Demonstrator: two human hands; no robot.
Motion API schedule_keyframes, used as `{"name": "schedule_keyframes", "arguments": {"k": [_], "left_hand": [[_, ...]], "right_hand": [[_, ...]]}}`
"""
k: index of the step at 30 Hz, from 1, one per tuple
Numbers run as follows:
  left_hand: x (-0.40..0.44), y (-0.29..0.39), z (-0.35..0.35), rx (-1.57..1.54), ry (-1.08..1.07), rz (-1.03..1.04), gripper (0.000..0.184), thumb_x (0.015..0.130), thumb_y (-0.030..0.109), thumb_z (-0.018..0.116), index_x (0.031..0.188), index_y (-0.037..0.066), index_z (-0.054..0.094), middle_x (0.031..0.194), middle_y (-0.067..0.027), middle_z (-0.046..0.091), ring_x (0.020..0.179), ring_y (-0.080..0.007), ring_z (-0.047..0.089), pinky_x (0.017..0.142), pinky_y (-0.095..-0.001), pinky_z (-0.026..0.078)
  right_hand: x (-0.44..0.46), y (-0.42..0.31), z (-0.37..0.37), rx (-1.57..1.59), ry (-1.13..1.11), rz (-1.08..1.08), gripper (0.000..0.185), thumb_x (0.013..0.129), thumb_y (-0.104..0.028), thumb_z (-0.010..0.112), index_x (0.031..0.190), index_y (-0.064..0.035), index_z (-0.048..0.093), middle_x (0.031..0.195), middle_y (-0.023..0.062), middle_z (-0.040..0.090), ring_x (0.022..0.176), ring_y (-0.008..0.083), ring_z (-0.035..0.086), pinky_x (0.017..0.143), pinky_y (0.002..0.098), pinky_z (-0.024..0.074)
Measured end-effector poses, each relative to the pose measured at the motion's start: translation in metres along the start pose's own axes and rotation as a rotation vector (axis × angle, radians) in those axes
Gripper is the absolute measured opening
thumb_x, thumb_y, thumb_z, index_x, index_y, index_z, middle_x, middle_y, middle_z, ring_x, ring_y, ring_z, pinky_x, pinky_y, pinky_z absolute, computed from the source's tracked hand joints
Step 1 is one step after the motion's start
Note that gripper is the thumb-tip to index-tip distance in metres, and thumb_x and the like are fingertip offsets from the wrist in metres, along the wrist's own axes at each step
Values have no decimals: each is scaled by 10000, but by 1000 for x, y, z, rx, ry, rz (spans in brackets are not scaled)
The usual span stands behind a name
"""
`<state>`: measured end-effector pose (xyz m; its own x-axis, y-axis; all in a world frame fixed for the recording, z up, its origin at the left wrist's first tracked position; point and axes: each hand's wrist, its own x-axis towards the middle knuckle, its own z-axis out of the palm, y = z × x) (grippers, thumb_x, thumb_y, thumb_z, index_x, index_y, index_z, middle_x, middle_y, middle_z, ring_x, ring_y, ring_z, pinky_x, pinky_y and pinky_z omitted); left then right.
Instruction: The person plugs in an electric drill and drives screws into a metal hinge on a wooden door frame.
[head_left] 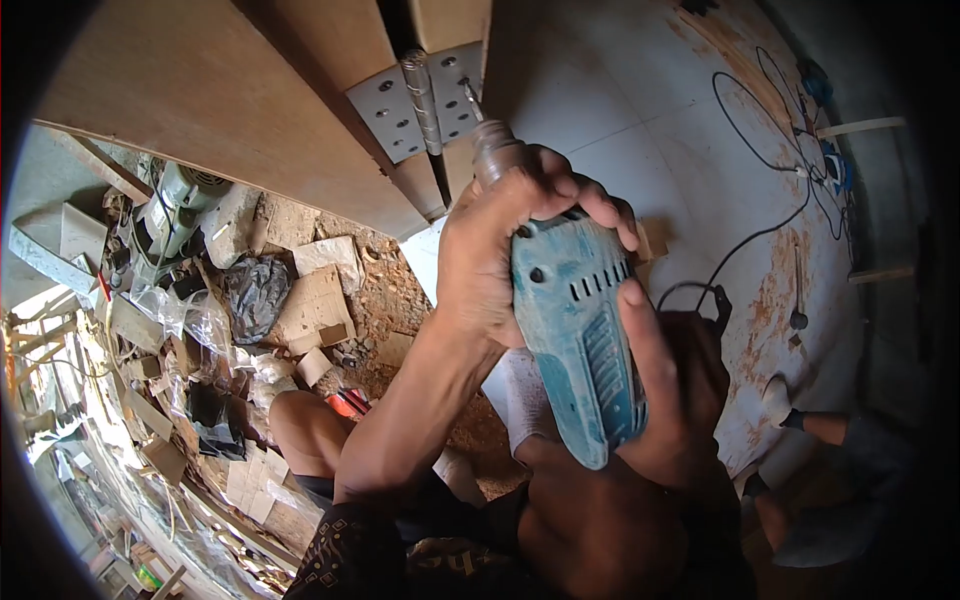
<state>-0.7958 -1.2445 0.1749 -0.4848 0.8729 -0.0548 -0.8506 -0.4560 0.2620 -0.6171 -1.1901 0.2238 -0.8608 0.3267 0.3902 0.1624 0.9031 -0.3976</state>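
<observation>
A teal electric drill (570, 340) is being aimed lengthwise, bit (472, 100) foremost, at the butt hinge (421, 100), near one leaf's outer edge. It is being clasped behind its chuck (496, 148) by the left hand (480, 245), nearer the hinge, and gripped rearward by the right hand (672, 390), forefinger extended.

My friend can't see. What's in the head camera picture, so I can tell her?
A dusty teal power drill, held by a person's left grip at the front and right grip at the side, points its bit at a metal hinge. Cardboard scraps lie on the left.
</observation>
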Motion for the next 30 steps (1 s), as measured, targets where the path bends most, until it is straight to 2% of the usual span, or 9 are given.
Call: {"name": "schedule_keyframes", "arguments": {"k": [4,8,12,14,16,17,19,27,30], "left_hand": [[-3,-5,-5,-39,-14,37,131,860,104,590,939,14,538,831,-202,661,825,-417,686,779,-512,588],[-32,-12,-25,316,102,14,92,827,114,603,872,50,555,842,-168,669,869,-416,676,864,-532,553],[-81,-22,-61,466,328,-44,113,805,103,607,870,32,549,810,-169,645,848,-391,684,809,-531,585],[-100,-23,-68,505,452,-113,57,770,30,599,804,-12,579,758,-200,687,747,-349,716,721,-474,608],[-118,-27,-72,549,528,-114,80,763,27,612,822,-22,589,735,-194,689,705,-327,715,691,-451,612],[-124,-27,-75,617,540,-147,82,763,25,618,825,-24,593,744,-200,697,717,-323,718,697,-442,611],[-138,-27,-86,647,534,-213,121,760,25,643,856,-32,598,772,-215,719,738,-303,725,701,-417,604],[-152,-30,-92,653,553,-223,119,795,60,650,869,-24,611,823,-187,737,785,-274,718,746,-397,583],[-150,-29,-96,692,529,-247,112,786,80,650,844,-11,621,828,-169,736,784,-264,714,745,-392,580]], "right_hand": [[-7,15,-1,59,-71,-90,700,906,-269,751,1532,-107,483,1100,160,625,884,294,603,717,410,478],[-42,45,3,204,-361,29,1009,791,-433,865,1589,-73,363,1244,172,612,1110,338,583,1000,496,445],[-68,119,32,1259,-511,618,720,870,-180,819,1501,-57,494,1329,126,651,1217,217,626,1064,370,483],[-78,172,75,586,-307,698,476,885,-61,767,1342,-38,635,1176,132,730,1084,209,700,956,323,540],[-75,216,121,363,-175,665,319,871,-86,773,1180,-35,713,1031,145,758,987,286,734,887,377,578],[-73,233,139,374,-174,649,319,871,-86,773,1180,-35,713,1031,145,758,987,286,734,887,377,578],[-69,252,169,-134,-392,414,234,865,-111,775,1089,-53,739,1057,175,744,989,350,716,852,440,579],[-68,260,186,-115,-333,442,73,863,-49,749,925,-11,744,909,176,748,872,363,732,788,438,574],[-64,268,175,45,-459,563,97,906,-55,716,995,-20,734,1052,180,742,965,362,715,808,451,562]]}}
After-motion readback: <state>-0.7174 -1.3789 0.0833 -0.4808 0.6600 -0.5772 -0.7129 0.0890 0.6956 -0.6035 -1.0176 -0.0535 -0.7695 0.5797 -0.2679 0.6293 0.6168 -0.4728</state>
